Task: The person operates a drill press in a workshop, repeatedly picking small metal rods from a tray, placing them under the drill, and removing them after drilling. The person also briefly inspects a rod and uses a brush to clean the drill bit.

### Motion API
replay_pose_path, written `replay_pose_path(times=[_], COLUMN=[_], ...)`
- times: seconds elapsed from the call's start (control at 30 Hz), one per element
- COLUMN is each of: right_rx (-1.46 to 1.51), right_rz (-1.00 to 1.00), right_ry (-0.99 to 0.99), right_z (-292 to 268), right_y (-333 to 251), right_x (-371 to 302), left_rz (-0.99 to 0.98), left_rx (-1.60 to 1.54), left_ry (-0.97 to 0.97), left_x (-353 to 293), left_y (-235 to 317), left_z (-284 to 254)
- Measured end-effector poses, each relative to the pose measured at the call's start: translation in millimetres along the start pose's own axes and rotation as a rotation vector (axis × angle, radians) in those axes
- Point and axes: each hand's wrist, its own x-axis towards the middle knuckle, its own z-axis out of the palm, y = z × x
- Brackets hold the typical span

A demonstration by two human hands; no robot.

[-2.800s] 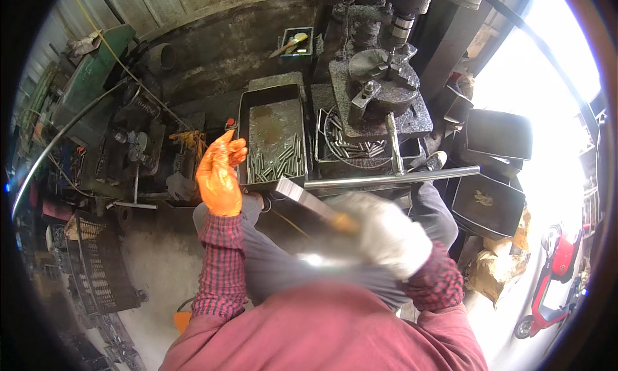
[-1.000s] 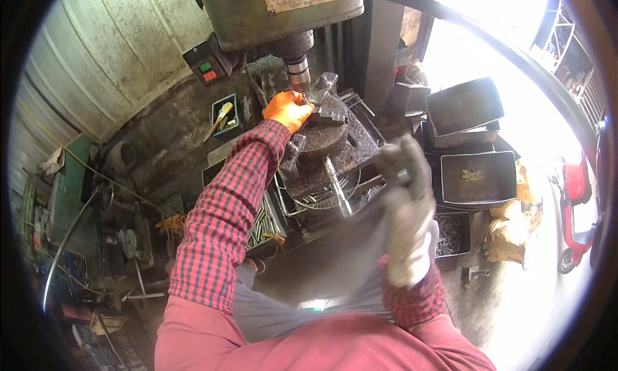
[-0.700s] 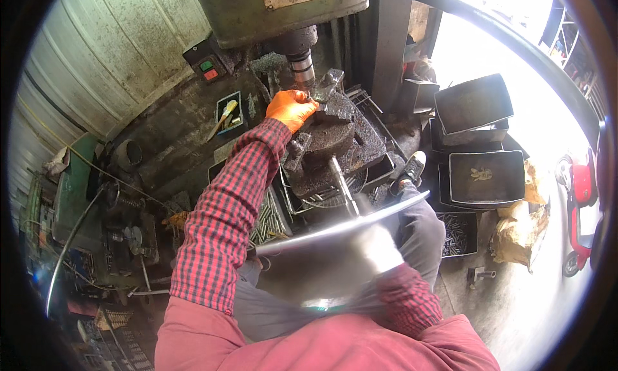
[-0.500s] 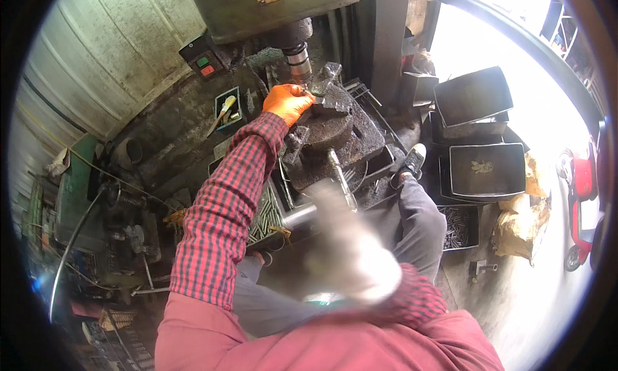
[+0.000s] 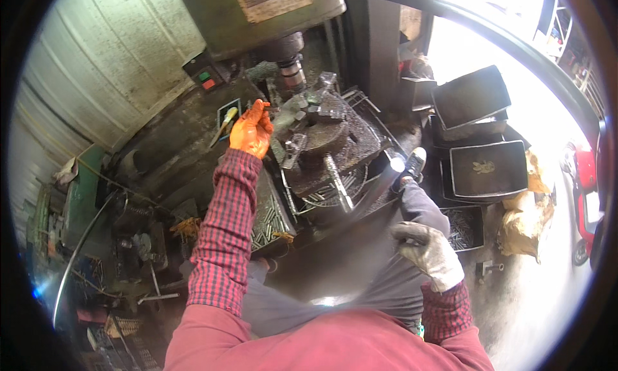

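Note:
My left hand [image 5: 252,131], in an orange glove, is raised just left of the vise [image 5: 331,107]. Its thumb and finger pinch a small dark metal piece [image 5: 268,107]. Above the vise hangs the drill chuck [image 5: 293,73] of a green drill press [image 5: 264,23]. My right hand [image 5: 428,254], in a pale work glove, is over my right thigh with its fingers curled in; whether anything sits inside them is hidden. A blurred dark bar with a bright end [image 5: 393,168] slants between that hand and the vise.
Metal pins fill a tray [image 5: 267,219] below the vise and a bin [image 5: 463,228] at right. Dark bins [image 5: 487,168] stack beside a crumpled sack [image 5: 524,223]. A yellow-handled brush [image 5: 226,118] rests in a small box by the wall, below a switch box [image 5: 206,80].
My left hand has drawn back leftward from the vise, with the small metal piece at its fingertips. My right hand has moved right from the middle, and the blurred bar now shows.

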Motion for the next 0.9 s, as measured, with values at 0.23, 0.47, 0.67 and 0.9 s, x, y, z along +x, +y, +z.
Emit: replay_pose_path(times=[0.23,0.47,0.67,0.9], right_rx=[0.1,-0.03,0.006,0.036], right_rz=[0.127,0.089,0.132,0.201], right_ry=[0.031,0.055,0.085,0.074], right_z=[10,5,1,-1], right_y=[21,20,29,27], right_x=[-4,-9,-17,-21], left_rz=[-0.049,-0.166,-0.118,-0.036], left_rx=[-0.263,-0.051,0.661,1.119], left_ry=[0.044,0.139,-0.104,-0.122], left_x=[-41,-32,-8,9], left_y=[13,13,3,-23], left_z=[-10,-5,25,49])
